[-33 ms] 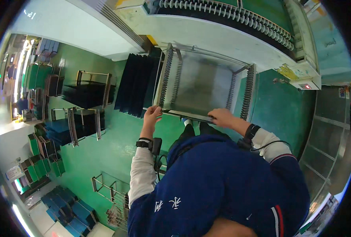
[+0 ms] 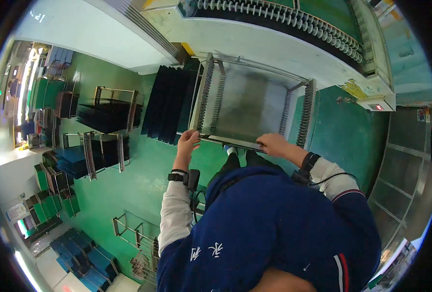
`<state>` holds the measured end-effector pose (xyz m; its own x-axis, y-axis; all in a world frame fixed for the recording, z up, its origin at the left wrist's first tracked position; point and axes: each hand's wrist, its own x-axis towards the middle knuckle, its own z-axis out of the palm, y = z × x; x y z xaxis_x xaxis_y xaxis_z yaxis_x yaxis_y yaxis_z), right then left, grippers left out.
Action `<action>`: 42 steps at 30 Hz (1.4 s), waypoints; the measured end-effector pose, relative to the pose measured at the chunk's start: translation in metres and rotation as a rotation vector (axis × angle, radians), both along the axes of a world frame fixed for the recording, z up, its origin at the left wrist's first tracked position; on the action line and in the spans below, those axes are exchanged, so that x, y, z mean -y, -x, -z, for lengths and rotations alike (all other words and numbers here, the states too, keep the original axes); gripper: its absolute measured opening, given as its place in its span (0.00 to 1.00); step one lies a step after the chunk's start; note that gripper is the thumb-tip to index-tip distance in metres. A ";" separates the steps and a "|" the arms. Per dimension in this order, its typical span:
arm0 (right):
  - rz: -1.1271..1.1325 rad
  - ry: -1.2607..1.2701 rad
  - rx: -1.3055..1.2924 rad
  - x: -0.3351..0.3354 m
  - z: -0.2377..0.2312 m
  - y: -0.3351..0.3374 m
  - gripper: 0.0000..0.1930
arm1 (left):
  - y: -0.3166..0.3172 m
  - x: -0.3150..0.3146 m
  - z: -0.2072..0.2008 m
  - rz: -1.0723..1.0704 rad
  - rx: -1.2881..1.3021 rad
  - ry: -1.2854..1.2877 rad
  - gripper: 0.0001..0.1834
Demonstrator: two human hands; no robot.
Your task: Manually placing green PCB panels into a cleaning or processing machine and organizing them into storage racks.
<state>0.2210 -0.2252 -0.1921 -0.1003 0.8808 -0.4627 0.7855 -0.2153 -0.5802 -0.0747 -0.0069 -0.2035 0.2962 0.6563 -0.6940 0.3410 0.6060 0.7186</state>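
A metal rack (image 2: 307, 114) with rows of spring-like slots up its sides stands in front of me against the machine, with a flat grey surface (image 2: 247, 100) within it. Along its near side runs a thin bar or panel edge (image 2: 235, 142); I cannot tell which. My left hand (image 2: 187, 140) is closed at the near left corner of the rack, fingers bent and thumb against the edge. My right hand (image 2: 273, 144) grips the same near edge towards its right end, the fingertips partly hidden behind it.
Beyond the rack is a pale machine (image 2: 274, 44) with a row of white rollers (image 2: 279, 18). Dark panels (image 2: 167, 104) stand close on the rack's left. Further left, more racks (image 2: 106, 151) hold dark panels on the green floor (image 2: 143, 190). A metal-framed structure (image 2: 401, 170) is at the right.
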 end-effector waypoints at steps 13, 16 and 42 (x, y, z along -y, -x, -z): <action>-0.064 -0.167 0.101 0.003 -0.007 0.011 0.06 | 0.032 0.004 0.017 -0.108 0.249 0.174 0.20; -0.069 -0.243 0.109 0.003 -0.032 0.008 0.07 | 0.032 0.005 0.015 -0.058 0.209 0.160 0.20; 1.183 -0.513 -0.989 -0.027 -0.177 -0.112 0.12 | -0.050 0.015 -0.055 0.421 0.376 0.197 0.30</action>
